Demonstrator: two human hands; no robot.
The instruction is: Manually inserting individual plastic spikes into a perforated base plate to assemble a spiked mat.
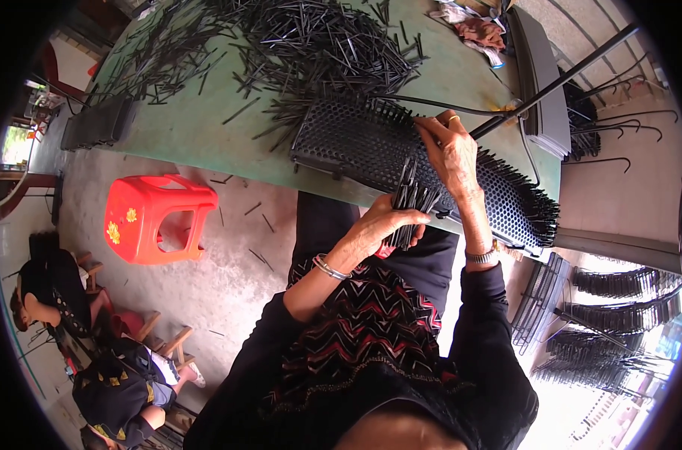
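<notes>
A bundle of thin black sticks [410,193] stands up out of my left hand [377,226], whose fingers are wrapped round it beside the near edge of a perforated black tray [348,142]. Over the tray's far edge, my right hand [455,161] has thumb and fingers drawn together. What lies between those fingertips is too small to make out. Rows of upright sticks fill the holes along the tray's far side and right end, while many holes in its middle and left show bare. The tray rests along the near edge of the green table [198,142].
Loose black sticks [318,45] are heaped across the far part of the table. A dark rod [558,82] slants over the right side, near stacked grey sheets [540,82]. On the floor stands a red stool [161,217]. Two people [123,390] sit at lower left.
</notes>
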